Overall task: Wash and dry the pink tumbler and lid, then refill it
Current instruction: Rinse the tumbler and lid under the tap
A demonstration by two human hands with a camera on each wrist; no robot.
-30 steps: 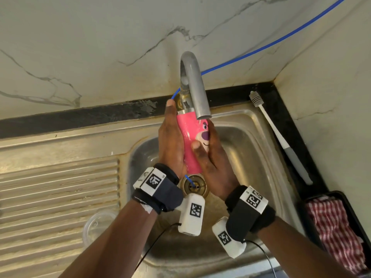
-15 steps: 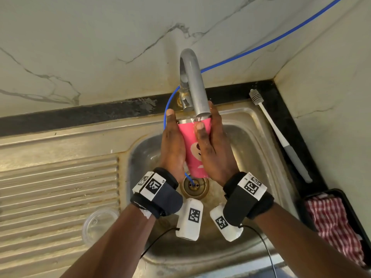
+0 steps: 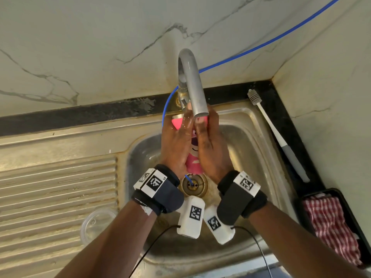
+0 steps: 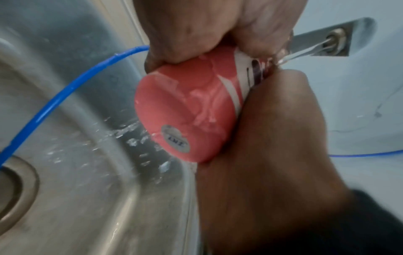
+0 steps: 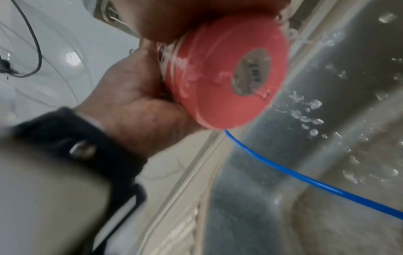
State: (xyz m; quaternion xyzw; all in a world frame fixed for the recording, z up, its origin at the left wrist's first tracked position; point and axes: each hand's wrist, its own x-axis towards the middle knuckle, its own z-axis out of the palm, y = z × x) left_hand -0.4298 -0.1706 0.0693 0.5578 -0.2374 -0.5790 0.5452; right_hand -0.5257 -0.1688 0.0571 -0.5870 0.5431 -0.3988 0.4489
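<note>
The pink tumbler (image 3: 193,155) with a cartoon face is held under the grey faucet (image 3: 192,89), over the sink basin. My left hand (image 3: 176,145) grips its left side and my right hand (image 3: 212,145) grips its right side, thumbs across the front. Water runs over the fingers and the rim, which leans up and to the left. The left wrist view shows the tumbler (image 4: 181,110) from below, with a round sticker on its base. Its wet base (image 5: 229,69) also fills the right wrist view, with drops falling off it. The clear lid (image 3: 96,223) lies on the drainboard.
A thin blue tube (image 3: 261,47) runs along the wall and down into the drain (image 3: 193,184). A white bottle brush (image 3: 277,135) lies on the black ledge to the right. A red checked cloth (image 3: 331,227) sits in a black tray at the right edge.
Both hands have closed further round the tumbler and slid up towards the spout. The tumbler has turned between them, and its rim now leans left.
</note>
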